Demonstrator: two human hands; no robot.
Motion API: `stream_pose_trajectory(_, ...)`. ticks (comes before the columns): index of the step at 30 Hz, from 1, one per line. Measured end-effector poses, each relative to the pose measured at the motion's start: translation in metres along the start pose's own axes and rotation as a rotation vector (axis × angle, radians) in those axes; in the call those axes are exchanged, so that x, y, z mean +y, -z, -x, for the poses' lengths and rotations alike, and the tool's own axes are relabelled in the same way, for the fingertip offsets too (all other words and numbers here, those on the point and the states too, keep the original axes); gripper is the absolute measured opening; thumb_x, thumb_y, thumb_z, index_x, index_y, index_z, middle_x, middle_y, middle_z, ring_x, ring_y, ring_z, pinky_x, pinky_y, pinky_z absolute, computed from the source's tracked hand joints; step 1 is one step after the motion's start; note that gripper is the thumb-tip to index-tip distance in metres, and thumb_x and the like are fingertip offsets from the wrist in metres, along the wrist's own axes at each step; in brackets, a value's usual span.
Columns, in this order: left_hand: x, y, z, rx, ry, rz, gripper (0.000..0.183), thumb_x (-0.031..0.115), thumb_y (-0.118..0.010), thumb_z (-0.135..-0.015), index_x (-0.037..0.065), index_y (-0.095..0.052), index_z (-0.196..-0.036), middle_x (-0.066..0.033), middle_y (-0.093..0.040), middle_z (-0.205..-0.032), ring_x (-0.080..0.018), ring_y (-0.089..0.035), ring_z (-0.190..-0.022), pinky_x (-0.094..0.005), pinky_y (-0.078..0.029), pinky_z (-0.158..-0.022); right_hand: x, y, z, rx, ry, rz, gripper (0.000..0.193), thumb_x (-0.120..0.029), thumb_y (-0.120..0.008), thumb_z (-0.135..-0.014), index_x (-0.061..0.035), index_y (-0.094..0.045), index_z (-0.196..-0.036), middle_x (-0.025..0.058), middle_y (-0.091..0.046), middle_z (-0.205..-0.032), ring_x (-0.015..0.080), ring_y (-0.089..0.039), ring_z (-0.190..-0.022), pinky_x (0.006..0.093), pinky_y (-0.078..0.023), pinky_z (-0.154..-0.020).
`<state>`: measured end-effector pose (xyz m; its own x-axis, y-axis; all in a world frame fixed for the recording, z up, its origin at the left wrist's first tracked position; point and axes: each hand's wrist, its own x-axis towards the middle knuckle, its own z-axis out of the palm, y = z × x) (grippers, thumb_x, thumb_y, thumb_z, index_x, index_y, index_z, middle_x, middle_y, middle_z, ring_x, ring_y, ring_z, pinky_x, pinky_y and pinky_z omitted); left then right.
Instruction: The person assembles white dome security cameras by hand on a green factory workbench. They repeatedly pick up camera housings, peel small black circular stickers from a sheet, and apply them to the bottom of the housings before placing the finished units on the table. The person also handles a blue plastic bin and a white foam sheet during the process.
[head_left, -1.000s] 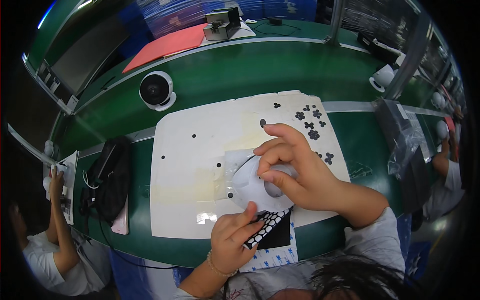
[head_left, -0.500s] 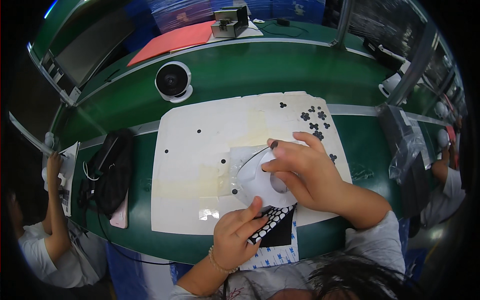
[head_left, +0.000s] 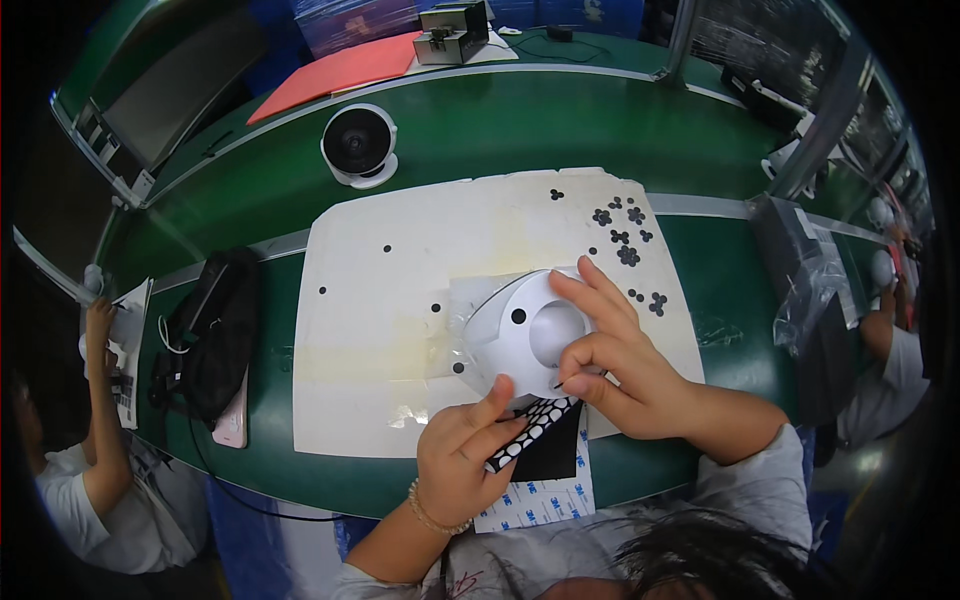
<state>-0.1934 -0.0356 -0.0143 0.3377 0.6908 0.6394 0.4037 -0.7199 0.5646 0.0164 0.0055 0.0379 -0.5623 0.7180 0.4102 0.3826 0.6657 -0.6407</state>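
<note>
My left hand [head_left: 465, 440] grips the lower edge of a white plastic housing [head_left: 490, 335], thumb on top. Between its fingers and the housing runs a black strip with white round holes [head_left: 535, 432]. The housing is rounded, with a large round opening on its right side. One black round pad [head_left: 518, 316] lies flat on its upper face. My right hand [head_left: 640, 370] is at the right side of the housing. Its thumb and index finger pinch a small black pad [head_left: 560, 385], seen almost edge-on, near the housing's lower rim, while the other fingers stretch past the opening.
Under my hands lies a white board [head_left: 370, 340] with scattered black dots and clusters of them [head_left: 628, 256]. A black sheet [head_left: 545, 455] rests by the near edge. Behind stands a white camera-like device [head_left: 358, 147]. A black bag [head_left: 215, 340] is left, a plastic-wrapped box [head_left: 790, 270] right; co-workers sit at both sides.
My right hand has drawn back from the housing's top toward its lower right rim. A black pad now shows uncovered on the housing. My left hand keeps its grip.
</note>
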Motion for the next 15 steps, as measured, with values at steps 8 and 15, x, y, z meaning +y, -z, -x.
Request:
stream_pose_trajectory(8,0.001,-0.003,0.0,0.025,0.018,-0.011,0.027,-0.004,-0.065,-0.055,0.003,-0.06,-0.081,-0.0168,-0.049,-0.122,-0.0215,-0.061,-0.07,-0.0295,-0.046,-0.062,-0.001,-0.001,0.0,-0.006,-0.003,0.066,0.005,-0.012,-0.057,-0.08,-0.01,-0.054,-0.083,0.0189,-0.025,-0.138,0.042,-0.014,-0.129,0.0487,-0.016,-0.099)
stream_pose_trajectory(15,0.0,-0.006,0.0,0.033,0.021,0.008,0.029,-0.007,-0.066,-0.056,0.001,-0.059,-0.083,-0.0188,-0.048,-0.123,-0.023,-0.061,-0.07,-0.0295,-0.047,-0.062,0.01,-0.004,0.015,0.101,0.207,0.354,0.015,-0.016,-0.063,-0.074,-0.0128,-0.059,-0.088,0.0124,-0.039,-0.131,0.0352,-0.027,-0.125,0.0458,-0.02,-0.097)
